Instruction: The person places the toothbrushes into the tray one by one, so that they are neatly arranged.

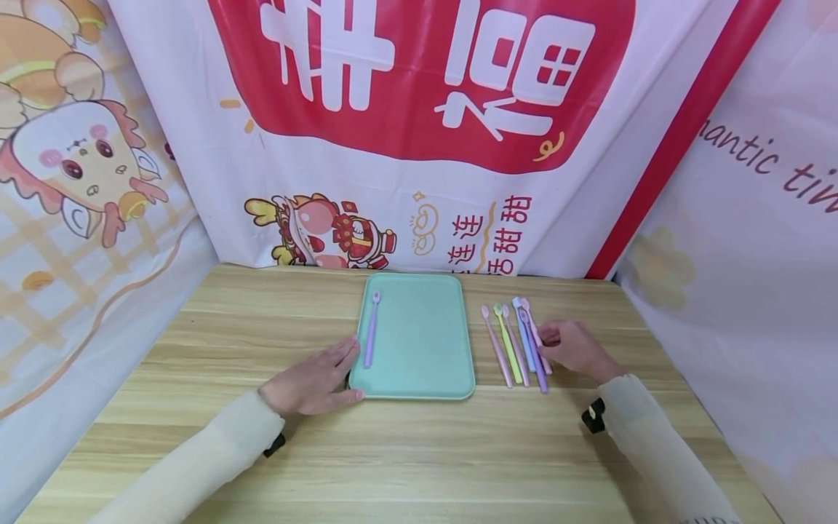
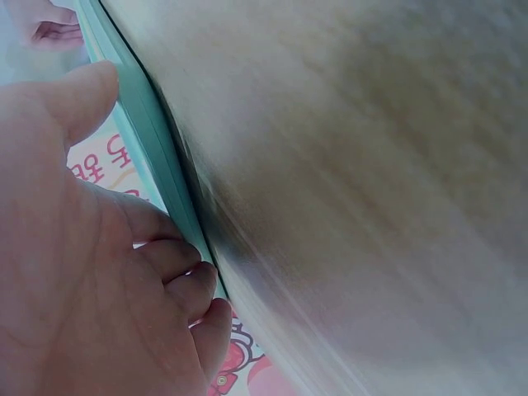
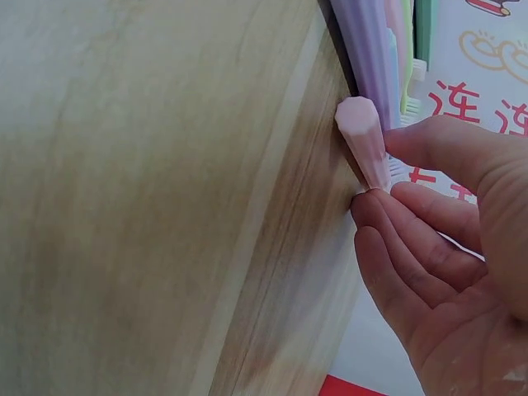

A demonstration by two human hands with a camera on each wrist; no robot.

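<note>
A mint-green tray lies on the table, and my left hand rests against its left edge with fingers extended. Inside the tray, along its left side, lies one purple toothbrush. To the right of the tray my right hand is at a loose group of toothbrushes. Between its thumb and fingertips it pinches a pink toothbrush, the group's rightmost one. Right beside that lies another purple toothbrush. A light blue toothbrush, a yellow-green toothbrush and more pink ones lie farther left.
The wooden table ends at a white and red printed cloth hanging behind it. Printed cloths also hang at the left and right sides. Both forearms reach in from the near edge, with dark straps at the wrists.
</note>
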